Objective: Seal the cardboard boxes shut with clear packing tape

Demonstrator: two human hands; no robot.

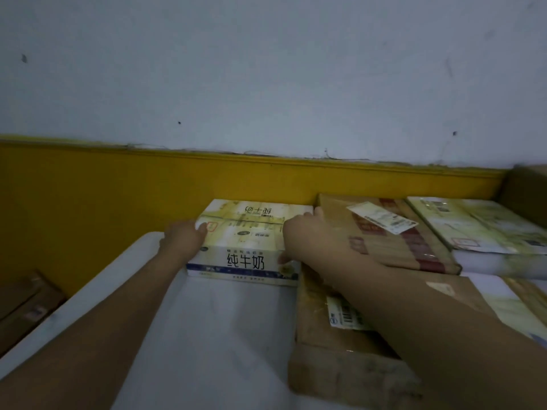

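Observation:
A white and yellow milk carton box (pixel 245 232) with printed characters lies at the far end of the white table (pixel 207 335), against the yellow wall band. My left hand (pixel 185 236) grips its left end. My right hand (pixel 305 235) grips its right end, thumb on the front face. The box's top flaps lie closed. No tape roll is in view.
A brown box with a white label (pixel 381 232) lies right of the milk box, stacked on a larger brown box (pixel 334 350). More pale printed boxes (pixel 479 226) sit at far right. Cardboard (pixel 26 303) lies on the floor at left.

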